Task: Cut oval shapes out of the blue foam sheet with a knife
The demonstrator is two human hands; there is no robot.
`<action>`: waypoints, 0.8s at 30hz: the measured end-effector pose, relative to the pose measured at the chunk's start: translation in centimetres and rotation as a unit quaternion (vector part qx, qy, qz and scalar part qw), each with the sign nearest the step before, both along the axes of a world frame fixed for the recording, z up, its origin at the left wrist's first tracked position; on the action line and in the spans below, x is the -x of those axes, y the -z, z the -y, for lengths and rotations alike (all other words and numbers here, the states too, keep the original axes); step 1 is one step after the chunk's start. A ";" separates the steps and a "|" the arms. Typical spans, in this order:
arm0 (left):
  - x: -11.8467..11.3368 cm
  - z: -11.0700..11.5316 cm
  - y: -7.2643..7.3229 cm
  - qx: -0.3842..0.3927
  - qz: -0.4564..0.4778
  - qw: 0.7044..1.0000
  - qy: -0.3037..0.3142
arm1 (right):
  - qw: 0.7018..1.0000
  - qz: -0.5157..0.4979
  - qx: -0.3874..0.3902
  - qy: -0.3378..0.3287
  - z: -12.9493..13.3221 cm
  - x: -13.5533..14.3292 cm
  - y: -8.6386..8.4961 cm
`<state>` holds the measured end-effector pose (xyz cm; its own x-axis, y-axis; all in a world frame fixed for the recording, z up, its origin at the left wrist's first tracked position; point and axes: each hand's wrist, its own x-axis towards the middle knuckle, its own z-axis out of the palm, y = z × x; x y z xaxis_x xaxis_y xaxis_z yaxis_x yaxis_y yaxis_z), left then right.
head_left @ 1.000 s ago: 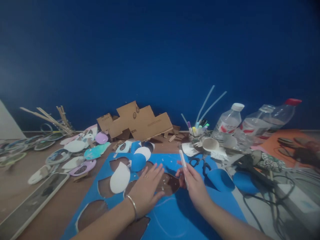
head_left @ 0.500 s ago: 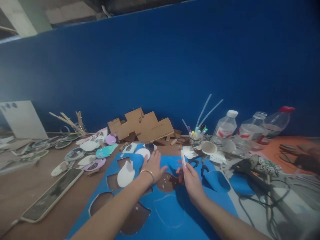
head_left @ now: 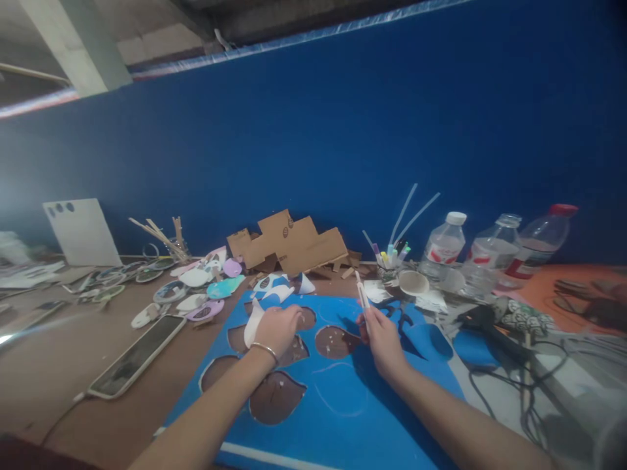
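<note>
My left hand (head_left: pixel 278 331), a bangle at its wrist, is over the blue sheet (head_left: pixel 337 418) with fingers curled together. Whatever is in those fingers is hidden. A white teardrop-shaped piece (head_left: pixel 252 324) shows along this hand's outer side; whether the hand grips it, I cannot tell. My right hand (head_left: pixel 383 339) is closed around a slim white stick-like tool (head_left: pixel 362 292), held upright at the sheet's right side. Teardrop-shaped holes cut in the sheet, such as the large front one (head_left: pixel 277 398), show the brown table. A pale curved outline is drawn on the sheet.
Left lie a phone (head_left: pixel 140 356) on a cable and several cut-out shapes (head_left: pixel 208 310). Cardboard (head_left: pixel 294 243) leans at the blue wall. Markers (head_left: pixel 389 258) and plastic bottles (head_left: pixel 443 245) stand back right. Black-handled scissors (head_left: pixel 404 320), a blue roll (head_left: pixel 431 343) and cables (head_left: pixel 531 405) lie right.
My left hand went from spread flat with fingers forward to curled, near the white teardrop piece, whose tip now stands higher. The right hand keeps its hold. The view has shifted left.
</note>
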<state>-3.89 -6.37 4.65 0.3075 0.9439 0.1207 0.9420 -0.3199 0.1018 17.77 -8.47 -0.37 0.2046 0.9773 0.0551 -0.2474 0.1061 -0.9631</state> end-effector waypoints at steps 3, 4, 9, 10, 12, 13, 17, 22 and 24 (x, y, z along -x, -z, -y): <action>0.2 0.7 -0.4 0.019 0.012 1.000 0.012 | 0.999 -0.030 0.010 0.016 0.0 0.1 -0.1; 0.1 0.8 -0.4 0.028 0.014 0.999 0.022 | 0.999 -0.043 0.017 0.027 0.0 0.1 0.0; -1.3 0.3 0.6 0.068 0.012 0.995 0.075 | 0.995 -0.072 0.038 0.065 -0.2 0.1 0.1; -1.5 0.0 0.9 0.070 0.010 0.994 0.078 | 0.995 -0.070 0.037 0.066 -0.2 0.1 0.1; -1.9 -0.8 1.4 0.076 0.005 0.994 0.077 | 0.995 -0.071 0.032 0.059 -0.2 0.0 -0.1; -1.9 -1.2 1.6 0.080 0.002 0.994 0.075 | 0.995 -0.073 0.029 0.054 -0.2 -0.1 -0.2; -1.9 -1.9 2.4 0.092 -0.009 0.993 0.074 | 0.997 -0.059 0.032 0.050 -0.2 -0.4 -0.3; -1.3 -2.1 2.9 0.094 0.034 0.990 0.098 | 0.997 -0.070 0.009 0.021 0.0 -0.8 -0.4; -1.0 -2.5 2.9 0.111 0.059 0.986 0.111 | 0.997 -0.077 -0.027 -0.006 0.3 -0.8 -0.4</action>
